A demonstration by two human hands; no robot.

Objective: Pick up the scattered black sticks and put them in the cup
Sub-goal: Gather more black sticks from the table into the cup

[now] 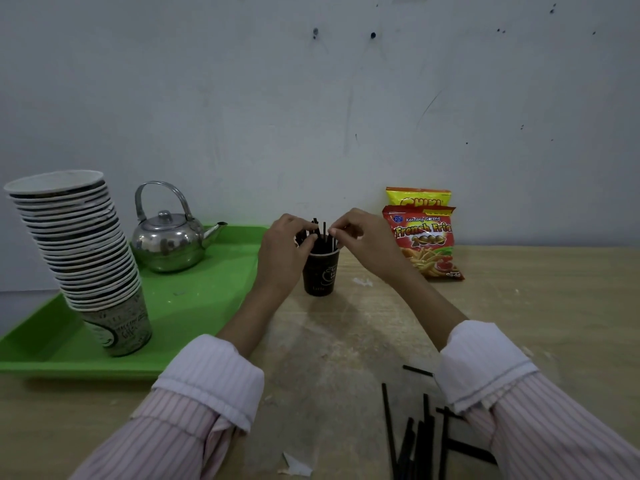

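A black paper cup (320, 273) stands upright on the wooden table, with several black sticks (324, 233) poking up out of it. My left hand (285, 252) curls over the cup's left rim, fingers closed around some of the upright sticks. My right hand (360, 233) hovers at the cup's right rim, thumb and forefinger pinched at a stick top. Several loose black sticks (419, 434) lie scattered on the table near the front edge, below my right sleeve.
A green tray (194, 306) at the left holds a tall stack of paper cups (86, 258) and a metal kettle (169, 242). Two snack bags (427, 237) lean on the wall behind the cup. A paper scrap (294, 465) lies near the front.
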